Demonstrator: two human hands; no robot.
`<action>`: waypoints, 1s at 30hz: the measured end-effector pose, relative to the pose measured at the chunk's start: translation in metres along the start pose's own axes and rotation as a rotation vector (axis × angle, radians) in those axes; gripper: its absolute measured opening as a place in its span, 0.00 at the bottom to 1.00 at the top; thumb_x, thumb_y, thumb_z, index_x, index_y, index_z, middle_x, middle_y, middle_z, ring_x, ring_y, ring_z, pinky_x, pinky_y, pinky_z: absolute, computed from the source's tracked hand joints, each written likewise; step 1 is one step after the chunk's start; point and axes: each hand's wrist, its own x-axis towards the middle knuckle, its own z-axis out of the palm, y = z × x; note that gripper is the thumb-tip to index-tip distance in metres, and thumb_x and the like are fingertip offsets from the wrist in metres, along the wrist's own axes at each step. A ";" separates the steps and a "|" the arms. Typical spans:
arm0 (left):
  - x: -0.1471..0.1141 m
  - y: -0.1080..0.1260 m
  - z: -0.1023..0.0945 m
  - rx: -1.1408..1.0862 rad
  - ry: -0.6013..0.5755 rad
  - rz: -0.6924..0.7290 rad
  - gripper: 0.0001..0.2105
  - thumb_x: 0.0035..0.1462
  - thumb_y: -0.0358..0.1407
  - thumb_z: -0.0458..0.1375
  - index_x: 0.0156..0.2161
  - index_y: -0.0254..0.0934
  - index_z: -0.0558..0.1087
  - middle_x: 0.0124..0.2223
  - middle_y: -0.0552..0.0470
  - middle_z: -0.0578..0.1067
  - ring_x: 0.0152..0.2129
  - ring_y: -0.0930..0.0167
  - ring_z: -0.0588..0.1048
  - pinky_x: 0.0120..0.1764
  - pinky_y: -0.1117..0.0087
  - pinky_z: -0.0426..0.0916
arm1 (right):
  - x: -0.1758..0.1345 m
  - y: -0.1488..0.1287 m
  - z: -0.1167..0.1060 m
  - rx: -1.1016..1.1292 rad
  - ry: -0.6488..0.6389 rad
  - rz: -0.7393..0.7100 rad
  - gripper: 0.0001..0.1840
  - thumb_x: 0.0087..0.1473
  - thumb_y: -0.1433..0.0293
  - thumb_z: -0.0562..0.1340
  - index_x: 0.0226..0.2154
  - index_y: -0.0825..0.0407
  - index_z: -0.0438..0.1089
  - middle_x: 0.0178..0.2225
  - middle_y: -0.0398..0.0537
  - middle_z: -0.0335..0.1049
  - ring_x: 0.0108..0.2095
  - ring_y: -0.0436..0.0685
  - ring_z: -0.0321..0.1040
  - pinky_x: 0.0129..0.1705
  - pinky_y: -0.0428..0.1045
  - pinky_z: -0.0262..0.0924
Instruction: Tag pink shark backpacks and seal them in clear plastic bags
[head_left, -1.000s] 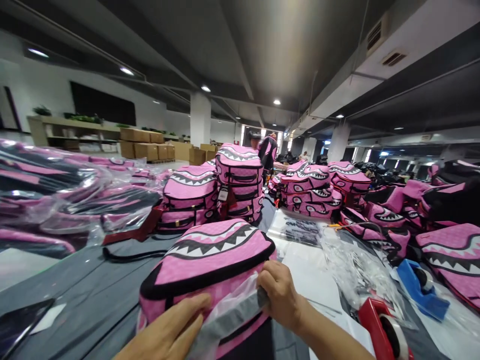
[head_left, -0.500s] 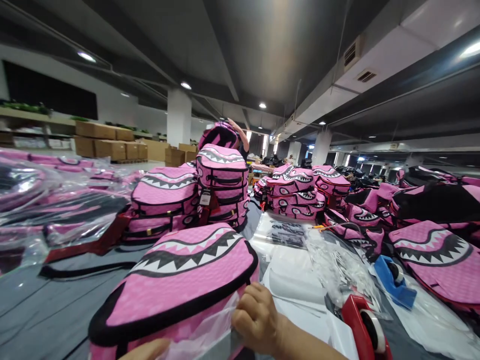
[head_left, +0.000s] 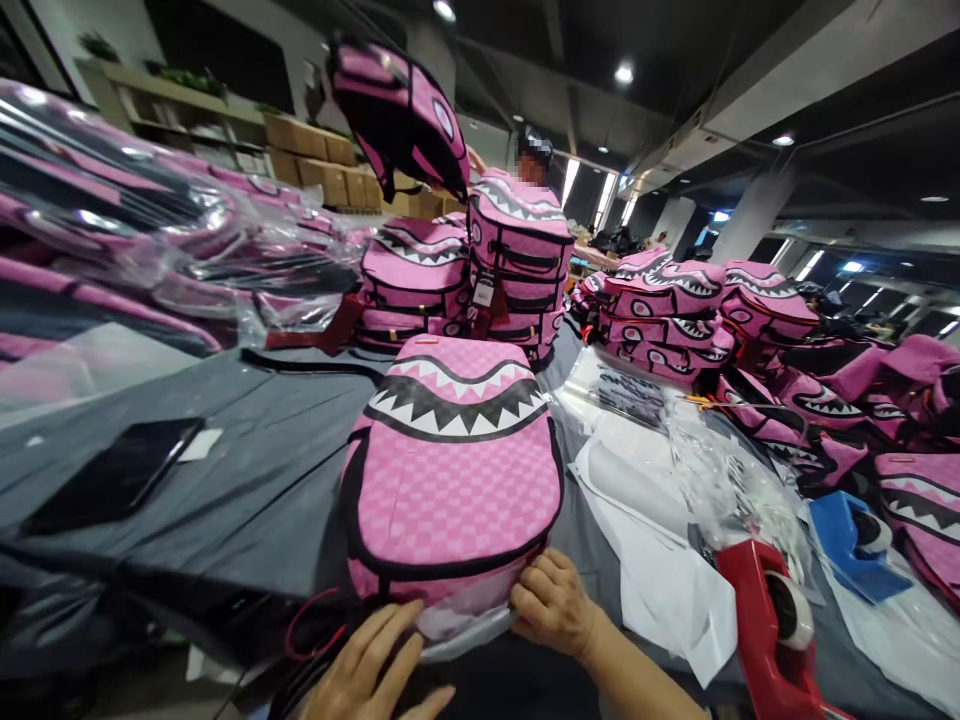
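A pink checkered backpack (head_left: 457, 490) with a black-and-white shark-teeth print lies face up on the grey-covered table. Clear plastic (head_left: 461, 620) shows along its near edge. My right hand (head_left: 555, 605) is closed on that plastic at the backpack's near right corner, fingers curled. At the near left corner is my left hand (head_left: 375, 660), its fingers stretched and apart, the tips against the backpack's lower edge or the plastic. Which of the two they touch I cannot tell.
Stacked pink backpacks (head_left: 517, 240) stand behind, and plastic-wrapped ones (head_left: 187, 220) fill the left. A phone (head_left: 120, 470) lies on the left. To the right are white sheets (head_left: 667, 590), a red tape dispenser (head_left: 772, 620) and a blue one (head_left: 855, 545). A person (head_left: 534, 150) is behind the stacks.
The view has shifted, and the near backpack now faces me squarely. More of my left hand shows, fingers spread. Behind the stacks, a raised backpack has moved left of the tall stack.
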 end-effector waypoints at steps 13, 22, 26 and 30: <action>0.009 -0.007 -0.016 -0.131 -0.124 -0.088 0.12 0.65 0.24 0.53 0.49 0.39 0.73 0.53 0.45 0.71 0.50 0.67 0.76 0.52 0.71 0.76 | 0.043 -0.003 -0.032 -0.043 -0.489 0.088 0.06 0.63 0.75 0.62 0.33 0.52 0.67 0.24 0.43 0.68 0.26 0.54 0.64 0.28 0.51 0.53; 0.045 -0.011 -0.017 0.107 -0.231 0.129 0.15 0.62 0.26 0.48 0.47 0.39 0.74 0.46 0.48 0.77 0.39 0.68 0.78 0.42 0.69 0.76 | 0.027 -0.005 -0.044 0.012 -0.138 -0.021 0.10 0.64 0.81 0.56 0.39 0.54 0.70 0.33 0.47 0.70 0.36 0.54 0.66 0.40 0.51 0.59; 0.053 -0.017 -0.009 0.136 -0.274 0.388 0.17 0.57 0.19 0.48 0.43 0.39 0.74 0.48 0.51 0.80 0.45 0.68 0.76 0.49 0.67 0.70 | 0.031 0.002 -0.049 0.026 -0.229 -0.124 0.08 0.67 0.76 0.57 0.38 0.52 0.69 0.46 0.48 0.75 0.45 0.53 0.65 0.44 0.50 0.57; 0.078 -0.028 -0.009 -0.167 -0.570 0.625 0.10 0.61 0.23 0.54 0.39 0.42 0.71 0.38 0.55 0.80 0.37 0.70 0.75 0.44 0.71 0.69 | 0.051 0.017 -0.054 0.002 -0.523 -0.214 0.07 0.70 0.72 0.55 0.41 0.52 0.68 0.33 0.43 0.73 0.34 0.52 0.61 0.37 0.50 0.53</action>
